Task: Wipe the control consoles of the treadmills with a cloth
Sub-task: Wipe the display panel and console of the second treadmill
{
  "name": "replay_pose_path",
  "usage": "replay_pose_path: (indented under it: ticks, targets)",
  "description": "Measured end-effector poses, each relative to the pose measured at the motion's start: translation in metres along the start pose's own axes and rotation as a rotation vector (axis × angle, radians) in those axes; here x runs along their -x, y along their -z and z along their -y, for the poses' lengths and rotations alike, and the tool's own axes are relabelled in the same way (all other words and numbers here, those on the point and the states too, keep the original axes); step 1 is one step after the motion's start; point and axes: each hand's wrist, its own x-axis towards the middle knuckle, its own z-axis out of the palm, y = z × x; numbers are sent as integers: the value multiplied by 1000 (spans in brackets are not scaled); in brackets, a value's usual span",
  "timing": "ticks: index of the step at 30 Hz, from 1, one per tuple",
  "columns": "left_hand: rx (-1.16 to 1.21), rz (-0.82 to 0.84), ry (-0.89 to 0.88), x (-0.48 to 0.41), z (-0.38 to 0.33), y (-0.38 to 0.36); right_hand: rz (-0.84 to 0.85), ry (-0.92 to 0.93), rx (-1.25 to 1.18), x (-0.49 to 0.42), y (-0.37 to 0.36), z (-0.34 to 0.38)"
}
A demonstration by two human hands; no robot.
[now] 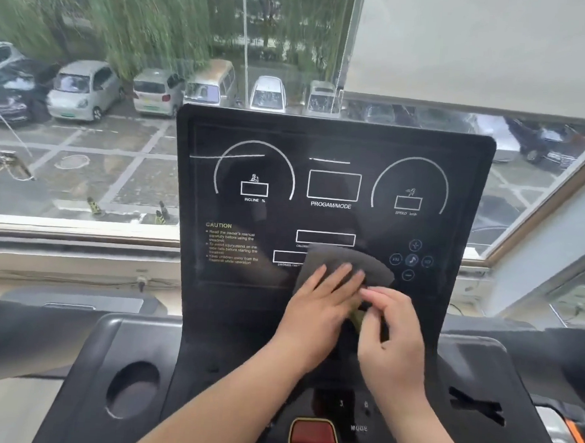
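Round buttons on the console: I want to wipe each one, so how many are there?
5, in a cross right of the cloth: top button, left button, middle button, right button, bottom button. The cloth could hide more.

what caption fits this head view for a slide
Left hand presses a dark grey cloth flat on the black treadmill console while the right hand pinches its edge.

Grey cloth (367, 262) lies spread flat against black console (329, 220).
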Motion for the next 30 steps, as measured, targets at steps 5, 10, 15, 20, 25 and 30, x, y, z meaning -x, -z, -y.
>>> replay_pose_path:
  ticks: [5,10,15,20,25,30]
  targets:
    - [260,107,-85,14,26,55,131,-100,-2,5,-40,-8]
    - [252,-429,731,98,83,65,147,-91,302,14,-71,-7]
    - [811,-218,1214,145,93,15,18,63,449,9,-102,-13]
    - [984,-169,1120,171,105,15,271,589,556,-19,-89,-15]
    - [1152,-147,1117,182,116,20,67,260,565,-63,-62,-13]
    - [1281,-151,1099,184,119,16,-216,-348,395,-28,-114,24]
